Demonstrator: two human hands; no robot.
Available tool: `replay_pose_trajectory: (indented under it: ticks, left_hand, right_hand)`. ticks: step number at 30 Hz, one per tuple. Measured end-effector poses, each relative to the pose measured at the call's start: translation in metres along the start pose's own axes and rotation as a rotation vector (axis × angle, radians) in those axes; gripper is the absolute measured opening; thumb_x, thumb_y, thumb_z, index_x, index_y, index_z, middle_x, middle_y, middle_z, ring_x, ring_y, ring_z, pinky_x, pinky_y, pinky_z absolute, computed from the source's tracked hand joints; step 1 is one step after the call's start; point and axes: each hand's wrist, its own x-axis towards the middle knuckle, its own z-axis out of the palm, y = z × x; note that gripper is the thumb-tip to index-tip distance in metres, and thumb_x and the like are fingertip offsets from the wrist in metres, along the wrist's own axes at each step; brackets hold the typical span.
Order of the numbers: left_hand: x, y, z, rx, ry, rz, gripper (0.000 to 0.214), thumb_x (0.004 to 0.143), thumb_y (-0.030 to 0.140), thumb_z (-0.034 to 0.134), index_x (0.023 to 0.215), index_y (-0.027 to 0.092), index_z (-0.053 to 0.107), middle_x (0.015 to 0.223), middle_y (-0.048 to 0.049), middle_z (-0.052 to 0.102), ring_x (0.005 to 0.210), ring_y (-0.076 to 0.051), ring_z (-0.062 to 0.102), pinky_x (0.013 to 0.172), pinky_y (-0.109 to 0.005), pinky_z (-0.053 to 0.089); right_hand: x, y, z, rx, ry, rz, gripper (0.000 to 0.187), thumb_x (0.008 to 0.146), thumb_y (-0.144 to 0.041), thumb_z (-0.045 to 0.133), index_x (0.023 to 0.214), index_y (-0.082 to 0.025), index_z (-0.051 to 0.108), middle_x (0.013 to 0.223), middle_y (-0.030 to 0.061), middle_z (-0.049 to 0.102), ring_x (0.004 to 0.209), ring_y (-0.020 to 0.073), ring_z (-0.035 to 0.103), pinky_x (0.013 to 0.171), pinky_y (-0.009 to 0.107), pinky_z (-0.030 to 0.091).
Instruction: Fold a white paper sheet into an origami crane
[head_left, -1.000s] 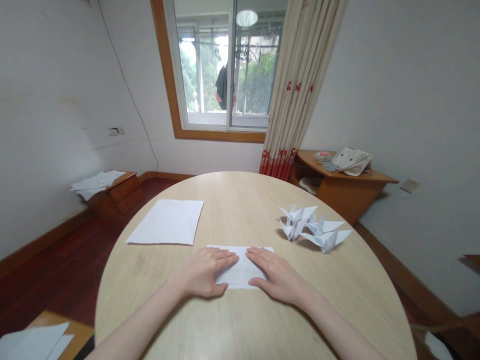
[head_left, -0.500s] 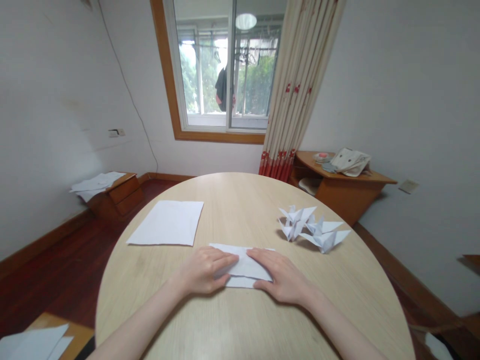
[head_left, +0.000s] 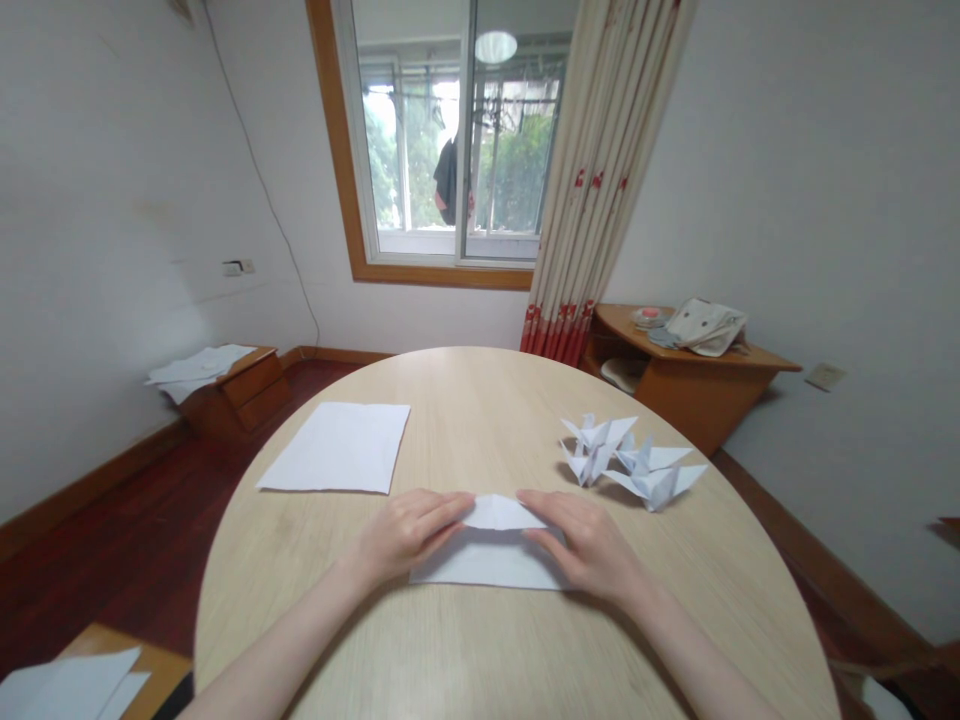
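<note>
A white sheet of paper [head_left: 487, 560] lies in front of me on the round light-wood table [head_left: 487, 650], its far half lifted and folded toward me. My left hand [head_left: 405, 530] pinches the raised flap at its left end. My right hand [head_left: 592, 545] grips the flap at its right end, fingers curled over the paper. Both hands are closed on the same sheet. The far edge of the fold shows between my fingertips.
A flat white sheet [head_left: 337, 448] lies at the table's left. Several folded paper cranes [head_left: 630, 462] stand at the right. Low wooden cabinets with papers [head_left: 199, 365] and a bag [head_left: 705, 325] flank the table. More paper [head_left: 67, 685] sits at bottom left.
Both hands went from pressing flat on the folded paper to lifting its upper layer. The sheet has opened toward me and now covers more table near my wrists.
</note>
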Motion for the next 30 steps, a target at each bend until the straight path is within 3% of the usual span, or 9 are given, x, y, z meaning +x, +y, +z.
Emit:
replay_pose_trajectory:
  ticks: [8, 15, 19, 23, 30]
  left_hand:
    - [0.001, 0.004, -0.006, 0.056, 0.125, 0.046, 0.045, 0.097, 0.022, 0.048, 0.141, 0.021, 0.036, 0.115, -0.0119, 0.067, 0.093, -0.019, 0.069, 0.077, -0.03, 0.056]
    - [0.001, 0.005, -0.005, 0.072, 0.249, 0.06, 0.041, 0.096, 0.021, 0.051, 0.136, 0.016, 0.043, 0.113, -0.0144, 0.067, 0.1, -0.02, 0.067, 0.079, -0.03, 0.057]
    - [-0.001, 0.004, -0.004, 0.069, 0.305, 0.025, 0.042, 0.096, 0.021, 0.05, 0.137, 0.018, 0.043, 0.117, -0.0139, 0.064, 0.104, -0.02, 0.064, 0.083, -0.03, 0.058]
    - [0.0, 0.004, -0.004, 0.105, 0.356, -0.012, 0.04, 0.096, 0.021, 0.051, 0.135, 0.022, 0.045, 0.115, -0.0124, 0.062, 0.092, -0.017, 0.066, 0.079, -0.03, 0.058]
    - [0.003, 0.002, -0.007, 0.247, 0.45, -0.009, 0.035, 0.092, 0.015, 0.055, 0.126, 0.024, 0.054, 0.107, -0.0083, 0.063, 0.093, -0.019, 0.062, 0.077, -0.031, 0.052]
  right_hand:
    - [-0.002, -0.006, -0.001, -0.042, 0.178, -0.088, 0.033, 0.096, -0.029, 0.043, 0.122, -0.02, 0.061, 0.109, 0.0104, 0.071, 0.097, 0.0236, 0.067, 0.082, 0.039, 0.055]
    - [0.001, -0.011, -0.003, -0.067, 0.449, -0.306, 0.04, 0.091, -0.011, 0.052, 0.13, -0.018, 0.053, 0.102, 0.0107, 0.073, 0.09, 0.0213, 0.069, 0.074, 0.034, 0.057]
    - [0.003, -0.012, -0.004, -0.094, 0.489, -0.308, 0.048, 0.089, -0.006, 0.051, 0.135, -0.019, 0.048, 0.108, 0.0121, 0.071, 0.1, 0.0216, 0.067, 0.081, 0.036, 0.056]
    - [0.002, -0.011, -0.004, -0.138, 0.507, -0.297, 0.056, 0.088, -0.001, 0.046, 0.14, -0.021, 0.043, 0.113, 0.0109, 0.069, 0.103, 0.021, 0.065, 0.082, 0.037, 0.055]
    - [0.001, -0.011, 0.001, -0.235, 0.539, -0.271, 0.058, 0.085, 0.0, 0.042, 0.138, -0.023, 0.046, 0.113, 0.0075, 0.07, 0.104, 0.0217, 0.061, 0.085, 0.038, 0.052]
